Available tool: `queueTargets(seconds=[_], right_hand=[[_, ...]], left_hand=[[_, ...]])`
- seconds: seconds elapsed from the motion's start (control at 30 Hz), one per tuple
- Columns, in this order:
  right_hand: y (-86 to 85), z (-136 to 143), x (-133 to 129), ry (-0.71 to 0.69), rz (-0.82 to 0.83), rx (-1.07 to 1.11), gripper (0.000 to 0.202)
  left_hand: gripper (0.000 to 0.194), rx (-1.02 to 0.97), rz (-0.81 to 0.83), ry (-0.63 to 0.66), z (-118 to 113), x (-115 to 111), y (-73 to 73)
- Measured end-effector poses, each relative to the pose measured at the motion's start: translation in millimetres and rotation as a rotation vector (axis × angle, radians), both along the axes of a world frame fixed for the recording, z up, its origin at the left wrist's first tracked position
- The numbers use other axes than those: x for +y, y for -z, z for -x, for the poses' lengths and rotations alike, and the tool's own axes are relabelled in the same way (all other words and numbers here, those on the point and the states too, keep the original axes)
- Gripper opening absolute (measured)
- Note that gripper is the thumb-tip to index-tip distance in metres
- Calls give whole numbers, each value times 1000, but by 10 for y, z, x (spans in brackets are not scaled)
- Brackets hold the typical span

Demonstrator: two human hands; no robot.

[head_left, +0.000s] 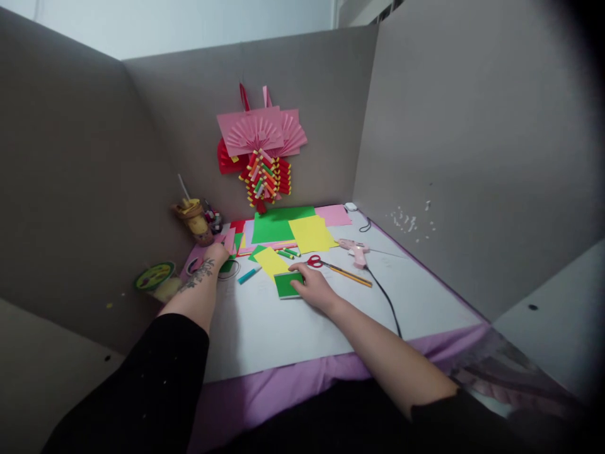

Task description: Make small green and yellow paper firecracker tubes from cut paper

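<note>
My right hand (316, 288) grips the right side of a small green paper rectangle (286, 287) with pale strips along its edges; the thumb lies on top. My left hand (218, 253) reaches to the far left of the table, over pink and green paper pieces, its fingers mostly hidden from view. Near it lie a round ring-shaped outline or tape (230, 271) and a blue marker (249, 275). A yellow paper strip (271, 261) runs under or beside the green rectangle. Several small green paper rolls (289, 253) with pale ends rest just behind.
Scissors with red handles (314, 261), a pencil (352, 276) and a pink glue gun (355, 252) with a black cord lie to the right. Green sheets (278, 224) and yellow sheets (312, 233) are stacked behind. A drink cup (195, 221) and a lidded tub (158, 282) stand left. Paper firecracker decorations (265, 173) hang on the back panel.
</note>
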State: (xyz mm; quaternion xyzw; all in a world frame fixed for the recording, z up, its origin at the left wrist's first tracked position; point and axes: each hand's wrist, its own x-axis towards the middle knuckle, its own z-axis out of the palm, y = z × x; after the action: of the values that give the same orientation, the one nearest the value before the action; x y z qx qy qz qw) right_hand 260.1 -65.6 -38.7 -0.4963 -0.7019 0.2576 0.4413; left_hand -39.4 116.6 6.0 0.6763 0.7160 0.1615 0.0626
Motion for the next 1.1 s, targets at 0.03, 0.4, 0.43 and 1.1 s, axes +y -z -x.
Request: queueTargets(seconds=[0.03, 0.4, 0.43, 1.1], right_hand=[[-6, -13, 13, 17, 9, 18, 33], [111, -251, 269, 225, 147, 521, 40], [114, -237, 261, 207, 162, 529, 40], [26, 302, 436, 45, 215, 451, 26]], left_hand=[[25, 9, -10, -40, -57, -11, -38], [11, -329, 94, 472, -1244, -948, 175], [14, -385, 54, 445, -1275, -1041, 219], [21, -999, -143, 321, -1047, -1431, 281]])
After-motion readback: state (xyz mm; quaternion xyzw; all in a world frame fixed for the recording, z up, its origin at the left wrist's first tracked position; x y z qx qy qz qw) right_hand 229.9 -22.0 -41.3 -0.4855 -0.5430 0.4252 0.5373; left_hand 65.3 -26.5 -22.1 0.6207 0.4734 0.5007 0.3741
